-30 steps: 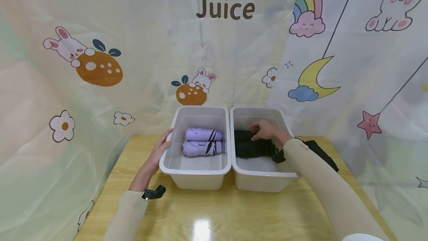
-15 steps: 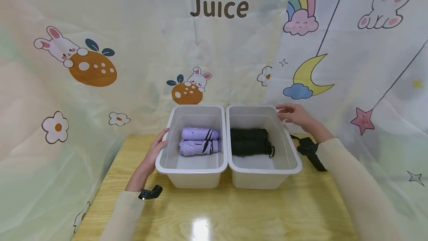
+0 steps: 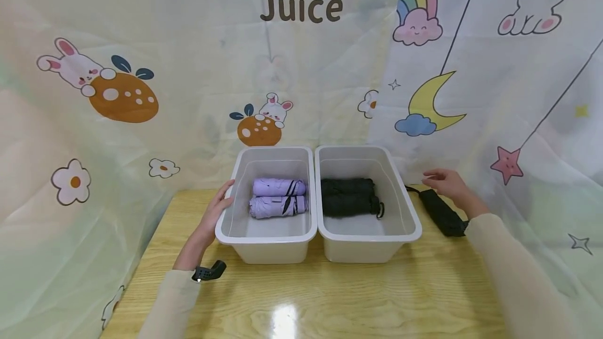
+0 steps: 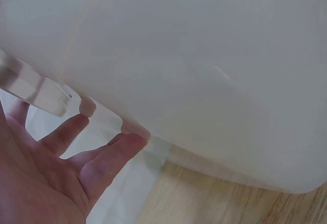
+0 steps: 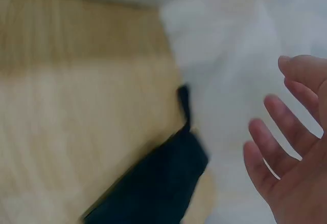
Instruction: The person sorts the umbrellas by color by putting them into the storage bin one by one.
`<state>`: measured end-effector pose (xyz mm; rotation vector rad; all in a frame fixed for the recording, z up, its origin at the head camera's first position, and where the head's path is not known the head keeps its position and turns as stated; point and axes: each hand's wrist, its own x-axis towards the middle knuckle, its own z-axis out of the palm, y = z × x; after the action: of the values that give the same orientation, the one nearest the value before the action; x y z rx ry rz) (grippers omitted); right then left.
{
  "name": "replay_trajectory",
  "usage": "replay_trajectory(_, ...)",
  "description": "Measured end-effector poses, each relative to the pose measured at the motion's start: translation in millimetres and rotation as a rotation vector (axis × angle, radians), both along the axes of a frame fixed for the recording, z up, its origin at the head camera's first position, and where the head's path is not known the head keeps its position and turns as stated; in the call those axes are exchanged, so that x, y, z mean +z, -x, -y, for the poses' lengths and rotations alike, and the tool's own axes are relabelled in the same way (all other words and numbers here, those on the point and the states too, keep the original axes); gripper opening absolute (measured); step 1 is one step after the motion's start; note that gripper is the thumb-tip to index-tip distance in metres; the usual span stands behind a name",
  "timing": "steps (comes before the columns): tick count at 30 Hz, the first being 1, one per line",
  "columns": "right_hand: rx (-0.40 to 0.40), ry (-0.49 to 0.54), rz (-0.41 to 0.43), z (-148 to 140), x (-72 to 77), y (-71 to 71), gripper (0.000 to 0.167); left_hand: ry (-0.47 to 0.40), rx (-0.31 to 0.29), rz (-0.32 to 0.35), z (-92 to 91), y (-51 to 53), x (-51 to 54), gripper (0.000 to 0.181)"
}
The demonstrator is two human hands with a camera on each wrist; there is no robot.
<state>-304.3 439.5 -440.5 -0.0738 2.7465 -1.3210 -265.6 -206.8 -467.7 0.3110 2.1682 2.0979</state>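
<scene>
My left hand (image 3: 213, 216) touches the outer left side of the left white bin (image 3: 266, 238), its fingertips against the wall under the rim in the left wrist view. Two folded purple umbrellas (image 3: 279, 206) lie side by side in that bin. Two folded black umbrellas (image 3: 348, 204) lie together in the right white bin (image 3: 368, 237). Another folded black umbrella (image 3: 442, 212) with a strap lies on the table, right of the bins. Above it my right hand (image 3: 449, 187) hovers with loosely extended fingers, holding nothing; the right wrist view shows the hand apart from the umbrella.
Both bins stand side by side on a wooden table (image 3: 254, 297), against a printed cloth backdrop (image 3: 198, 67). The cloth also hangs along both sides of the table. A black band (image 3: 209, 272) sits on the left wrist.
My right hand has come out of the right bin, leaving the black umbrellas there, and moved right over the bin's rim to the umbrella on the table. My left hand stays at its bin.
</scene>
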Motion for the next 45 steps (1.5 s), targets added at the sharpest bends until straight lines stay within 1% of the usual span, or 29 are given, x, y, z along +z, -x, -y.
replay_trajectory(3, -0.058, -0.063, -0.007, -8, -15.5, -4.2, 0.063, 0.005, 0.006, 0.005, 0.4, 0.2, 0.6, 0.054)
replay_trajectory(6, -0.094, -0.152, -0.034, -14, -32.9, -7.3, 0.068, 0.006, 0.012, 0.001, 0.5, 0.9, 0.9, 0.055)
replay_trajectory(11, -0.095, -0.295, -0.138, -21, -63.7, -12.1, 0.079, 0.006, 0.011, -0.008, 0.4, -0.1, 1.6, 0.054)
replay_trajectory(13, -0.105, -0.343, -0.166, -23, -73.5, -13.9, 0.082, 0.006, 0.009, -0.011, 0.3, -0.4, 1.0, 0.054)
replay_trajectory(15, -0.115, -0.38, -0.172, -25, -81.8, -15.0, 0.087, 0.001, 0.003, -0.016, 0.1, -0.1, -0.1, 0.054)
replay_trajectory(18, -0.138, -0.415, -0.15, -25, -91.0, -15.7, 0.092, -0.005, 0.002, -0.021, 0.8, -0.2, -2.5, 0.054)
replay_trajectory(21, -0.146, -0.446, -0.125, -25, -97.1, -16.4, 0.095, -0.019, -0.002, -0.021, 1.3, 0.1, -4.6, 0.054)
replay_trajectory(26, -0.176, -0.52, -0.081, -23, -102.0, -17.7, 0.098, -0.034, -0.003, -0.013, 1.4, 0.5, -6.2, 0.055)
replay_trajectory(30, -0.21, -0.586, -0.048, -24, -105.6, -18.2, 0.098, -0.056, -0.002, -0.014, 0.5, 1.1, -5.5, 0.055)
replay_trajectory(34, -0.217, -0.629, -0.042, -28, -108.2, -20.1, 0.097, -0.057, -0.007, -0.012, -1.4, 0.9, -3.9, 0.055)
replay_trajectory(36, -0.215, -0.63, -0.049, -29, -108.6, -20.5, 0.096, -0.057, -0.005, -0.009, -1.7, 0.6, -3.3, 0.055)
replay_trajectory(40, -0.233, -0.599, -0.059, -29, -108.5, -21.0, 0.093, -0.061, -0.006, -0.005, -2.6, 0.7, -1.2, 0.055)
replay_trajectory(45, -0.259, -0.558, -0.078, -30, -110.1, -20.8, 0.092, -0.049, 0.0, -0.007, -0.9, 1.5, -1.7, 0.055)
